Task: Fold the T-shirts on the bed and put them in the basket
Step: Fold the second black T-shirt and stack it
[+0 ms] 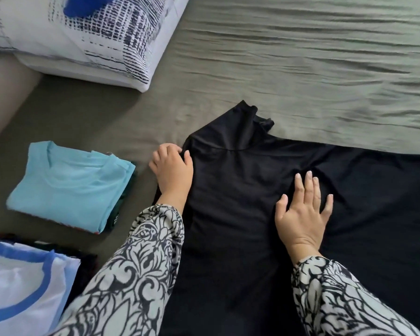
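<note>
Black T-shirt (pixel 240 190): limp, slick, light. Left hand (pixel 172 170) pinches its edge; right hand (pixel 303 209) flat, pressing. Grasp at shoulder seams.

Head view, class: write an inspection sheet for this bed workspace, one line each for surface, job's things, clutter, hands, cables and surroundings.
Surface: grey-green bedsheet, wrinkled.
Job's things: black T-shirt spread flat; folded light-blue T-shirt to its left; white T-shirt with blue trim at bottom left; basket not seen.
Clutter: patterned pillow, a blue item on it.
Hands: left hand grips the black shirt's edge; right hand presses flat on it.
Cables: nothing seen.
Surroundings: nothing seen.
</note>
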